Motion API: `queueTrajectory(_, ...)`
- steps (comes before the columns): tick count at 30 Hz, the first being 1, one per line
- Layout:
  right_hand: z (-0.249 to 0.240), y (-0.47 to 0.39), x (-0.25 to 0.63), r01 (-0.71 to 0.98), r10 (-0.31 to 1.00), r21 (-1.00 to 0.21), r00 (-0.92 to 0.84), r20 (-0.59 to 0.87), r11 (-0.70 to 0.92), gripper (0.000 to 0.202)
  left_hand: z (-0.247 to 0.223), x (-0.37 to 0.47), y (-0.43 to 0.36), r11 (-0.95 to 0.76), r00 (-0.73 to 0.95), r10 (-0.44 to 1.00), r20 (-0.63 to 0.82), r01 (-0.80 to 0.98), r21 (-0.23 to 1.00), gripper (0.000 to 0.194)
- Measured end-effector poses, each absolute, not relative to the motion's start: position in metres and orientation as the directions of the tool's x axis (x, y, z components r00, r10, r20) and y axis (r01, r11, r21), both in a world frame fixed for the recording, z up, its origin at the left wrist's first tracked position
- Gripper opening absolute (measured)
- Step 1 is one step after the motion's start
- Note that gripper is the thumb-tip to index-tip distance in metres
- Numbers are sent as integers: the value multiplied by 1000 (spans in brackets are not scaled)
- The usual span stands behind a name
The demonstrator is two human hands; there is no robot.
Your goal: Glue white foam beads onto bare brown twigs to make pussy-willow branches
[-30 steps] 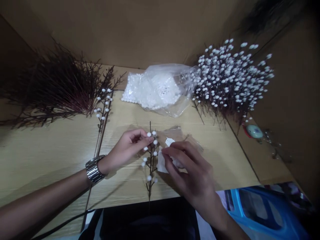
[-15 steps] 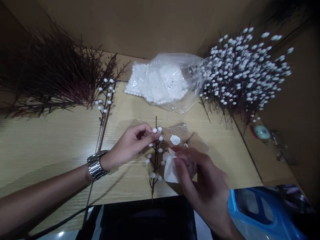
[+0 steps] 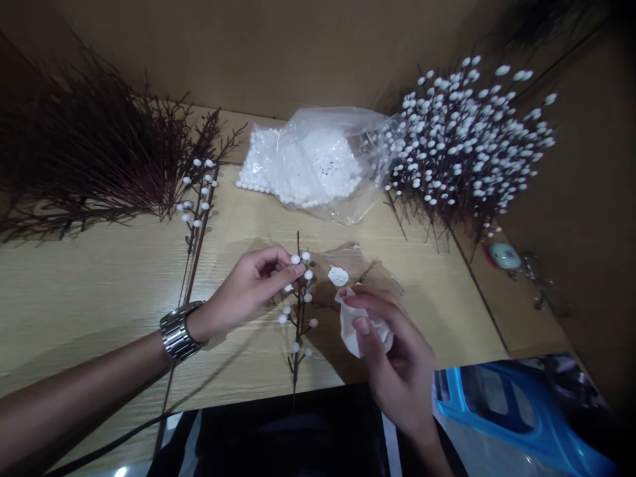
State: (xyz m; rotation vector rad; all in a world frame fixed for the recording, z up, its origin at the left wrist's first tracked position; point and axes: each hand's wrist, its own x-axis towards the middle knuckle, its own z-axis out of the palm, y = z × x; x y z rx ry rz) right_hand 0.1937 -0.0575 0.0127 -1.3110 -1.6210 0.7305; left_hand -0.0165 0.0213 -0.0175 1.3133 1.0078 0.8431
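My left hand [image 3: 263, 275], with a metal watch [image 3: 181, 331] on its wrist, pinches a dark twig [image 3: 299, 311] near its top. White balls sit along the twig's side shoots. My right hand [image 3: 397, 344] is closed around a crumpled white tissue [image 3: 355, 331], a little to the right of the twig. Past my right fingers, a dab of white paste [image 3: 338, 275] rests on a clear plastic sheet [image 3: 382, 271]. A small bare sprig [image 3: 368, 270] lies on that sheet, partly behind my right hand.
A clear bag of white balls [image 3: 318, 165] lies at the back of the wooden table [image 3: 238, 377]. Bare dark twigs [image 3: 109, 152] are heaped left, near a ball-tipped twig [image 3: 199, 199]. Many ball-tipped twigs [image 3: 472, 139] stand right. A blue plastic stool [image 3: 527, 411] is at lower right.
My right hand has drawn back from the twig with the tissue, leaving a wider gap between them. My left hand keeps its hold. The whole view has shifted slightly.
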Motion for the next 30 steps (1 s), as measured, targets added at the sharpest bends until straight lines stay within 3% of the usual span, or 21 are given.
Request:
queueTrajectory(6,11,-70,208,431,956,-861,-225,189,271,47,-18,-16,23,78,361,928,-96,64,995,24)
queueTrajectory(10,13,-71,202,521,934,-775,-202,294,357,40,-19,-15,21,66,342,936,-80,52,996,22)
queueTrajectory(14,14,-65,190,499,888,-739,-185,420,453,33,-21,-15,19,66,333,940,-79,52,996,21)
queueTrajectory(23,0,-57,175,369,975,-904,-32,220,216,28,-20,-15,19,63,351,933,-83,67,996,22)
queueTrajectory(30,8,-51,176,431,942,-838,-144,303,335,21,-21,-15,19,53,349,934,-73,67,996,21)
